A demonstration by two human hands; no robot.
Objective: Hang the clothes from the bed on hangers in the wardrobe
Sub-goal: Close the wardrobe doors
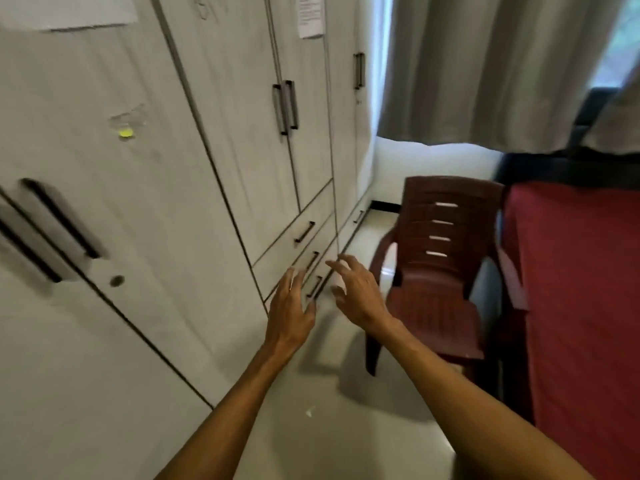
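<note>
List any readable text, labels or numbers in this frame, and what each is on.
Nothing here can be read.
Printed notice stuck on a wardrobe door: lines of print, too blurred to read.
Paper sheet at the top left of the wardrobe: no text can be made out.
Faint scrawl on a door: illegible.
Yellow sticker under tape: no lettering visible.
</note>
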